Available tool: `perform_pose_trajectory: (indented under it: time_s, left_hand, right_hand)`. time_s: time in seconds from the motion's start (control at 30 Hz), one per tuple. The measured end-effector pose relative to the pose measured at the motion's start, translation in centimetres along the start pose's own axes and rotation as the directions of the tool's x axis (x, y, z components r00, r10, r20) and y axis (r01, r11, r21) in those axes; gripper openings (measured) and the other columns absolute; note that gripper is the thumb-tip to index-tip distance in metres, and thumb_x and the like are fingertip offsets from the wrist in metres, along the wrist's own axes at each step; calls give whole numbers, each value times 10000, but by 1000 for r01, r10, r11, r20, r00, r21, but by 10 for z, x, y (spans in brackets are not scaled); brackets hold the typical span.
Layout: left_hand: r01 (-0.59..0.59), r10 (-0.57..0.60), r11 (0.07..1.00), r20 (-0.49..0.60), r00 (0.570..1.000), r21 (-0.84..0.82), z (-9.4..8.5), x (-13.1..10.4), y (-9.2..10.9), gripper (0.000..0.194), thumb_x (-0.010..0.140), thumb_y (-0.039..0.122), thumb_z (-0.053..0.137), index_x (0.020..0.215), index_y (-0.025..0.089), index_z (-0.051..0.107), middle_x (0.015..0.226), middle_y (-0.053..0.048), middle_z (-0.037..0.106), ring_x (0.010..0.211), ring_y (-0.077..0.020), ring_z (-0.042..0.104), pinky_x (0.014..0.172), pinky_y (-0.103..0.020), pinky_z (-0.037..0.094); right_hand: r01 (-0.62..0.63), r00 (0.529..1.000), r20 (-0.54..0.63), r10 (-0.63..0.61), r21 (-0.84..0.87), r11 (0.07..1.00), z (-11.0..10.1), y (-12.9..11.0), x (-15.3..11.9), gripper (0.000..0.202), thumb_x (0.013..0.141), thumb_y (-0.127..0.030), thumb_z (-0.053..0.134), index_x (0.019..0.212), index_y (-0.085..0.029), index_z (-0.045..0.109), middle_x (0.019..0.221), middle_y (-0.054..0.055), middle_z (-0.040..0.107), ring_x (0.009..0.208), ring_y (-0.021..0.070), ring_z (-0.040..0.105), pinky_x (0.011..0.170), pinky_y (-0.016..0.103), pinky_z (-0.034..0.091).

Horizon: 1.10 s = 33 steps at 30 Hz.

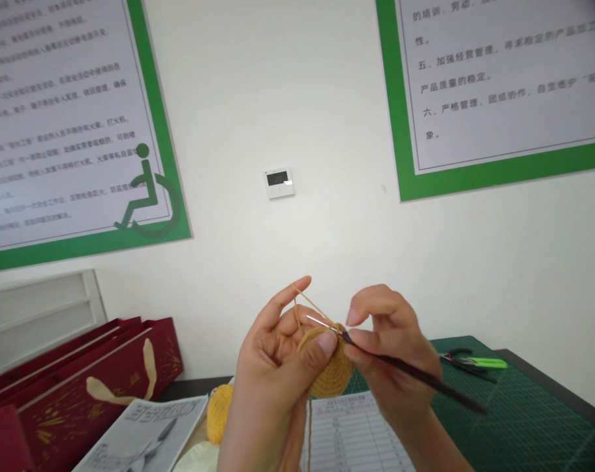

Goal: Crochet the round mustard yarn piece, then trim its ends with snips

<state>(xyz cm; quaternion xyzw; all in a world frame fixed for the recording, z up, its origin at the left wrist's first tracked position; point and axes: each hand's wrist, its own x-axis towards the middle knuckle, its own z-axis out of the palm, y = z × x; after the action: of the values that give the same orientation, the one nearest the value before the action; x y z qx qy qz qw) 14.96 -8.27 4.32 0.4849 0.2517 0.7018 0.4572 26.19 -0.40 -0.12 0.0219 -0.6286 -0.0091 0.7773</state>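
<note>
1. Left hand (272, 377): pinches a round, tan crochet piece (334, 379) between thumb and fingers; index finger raised, with a strand of yarn (314, 303) led over it, apparently taut. Right hand (396, 328): pinches a crochet hook (410, 370) between thumb and fingertips, near where the metal shank meets the dark handle.
2. Far left: dark red gift bags (105, 393) stand with cream ribbon handles (150, 370) showing. A printed sheet (145, 432) lies in front of them.
3. Left of centre: a yellow yarn ball (219, 413) sits partly hidden by the left hand. Below it, a pale rounded item (199, 457), cut off by the frame, cannot be identified.
4. Centre: the crochet piece is held up between the hands, above a printed form (349, 436). The hook's tip projects past its upper edge, pointing left, close to the strand. Whether the shank passes through a stitch cannot be confirmed.
5. Right: a green cutting mat (523, 413) bears a hand tool (489, 362) with a bright green grip, unheld.
6. Step in hand, as judged: working a stitch at the edge.
7. Next move, as judged: calls for catching the strand with the hook and drawing it through, the left thumb steadying the edge and the index finger controlling tension.
</note>
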Motion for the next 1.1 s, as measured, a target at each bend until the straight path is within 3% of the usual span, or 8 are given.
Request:
perform_pose_trajectory:
  time_s: [0.17, 0.4, 0.5, 0.67, 0.8, 0.93, 1.03, 1.1]
  left_hand:
    - [-125, 130, 988, -51, 990, 91, 7, -3, -5, 643, 735, 84, 818, 1327, 213, 604, 756, 13, 673, 616, -102, 614, 601, -193, 497]
    - [-201, 212, 961, -38, 976, 191, 3, -1, -7, 653, 785, 139, 793, 1378, 268, 550, 715, 16, 666, 595, -121, 587, 546, -197, 462]
    - [-165, 171, 974, -26, 985, 153, 0, -1, -3, 648, 757, 117, 811, 1350, 238, 579, 734, 5, 674, 599, -113, 589, 541, -191, 445]
    - [-98, 100, 992, -20, 995, 82, 2, -2, 0, 577, 742, 107, 818, 1278, 232, 643, 756, 4, 670, 656, -123, 626, 592, -196, 487]
    - [-108, 111, 992, -36, 993, 65, 3, -2, -4, 566, 738, 111, 830, 1263, 231, 656, 764, 6, 676, 642, -102, 607, 596, -182, 484]
    - [-139, 140, 990, -48, 989, 26, -1, -1, -6, 630, 734, 71, 829, 1315, 209, 631, 777, -10, 709, 691, -111, 637, 658, -184, 511]
    - [16, -11, 995, 52, 999, -103, -4, -1, -5, 622, 723, 39, 825, 1303, 182, 652, 774, -6, 698, 683, -101, 635, 696, -195, 528]
    - [151, -128, 973, 135, 982, -172, -7, 0, -3, 613, 725, 27, 814, 1301, 173, 664, 777, -5, 683, 668, -97, 629, 678, -195, 531]
  right_hand:
    - [247, 968, 59, -244, -403, 881, -1, -13, 3, 311, 796, -16, 640, 1005, -246, 634, 833, 22, 633, 728, 173, 586, 627, 357, 503]
    - [-206, 975, -114, 190, -151, 967, -5, -27, 3, 121, 936, -123, 545, 977, -223, 600, 828, 23, 593, 754, 170, 559, 669, 345, 437]
    - [-508, 838, -143, 527, 149, 848, -5, -26, 12, 186, 1011, -270, 507, 845, -218, 574, 728, -13, 532, 660, 134, 480, 621, 297, 382]
    - [-791, 535, 287, 794, 499, 353, 2, -22, 22, 361, 934, -475, 605, 724, -212, 473, 690, -23, 500, 660, 132, 455, 625, 275, 400]
    - [-677, 704, 194, 683, 472, 564, 7, -20, 15, 224, 911, -372, 664, 809, -230, 523, 766, -22, 557, 678, 131, 513, 611, 268, 430]
    - [-122, 992, 24, 123, -65, 990, 0, -17, 11, 190, 853, -73, 665, 921, -249, 642, 817, 2, 642, 758, 164, 594, 669, 332, 499]
    - [193, 981, 53, -186, -237, 952, -3, -16, 10, 347, 784, 28, 669, 990, -250, 678, 872, 19, 689, 754, 170, 607, 669, 366, 522]
    - [65, 998, -22, -66, -48, 997, 1, -17, 7, 278, 850, -28, 635, 1020, -245, 670, 828, 20, 666, 727, 172, 603, 645, 371, 522]
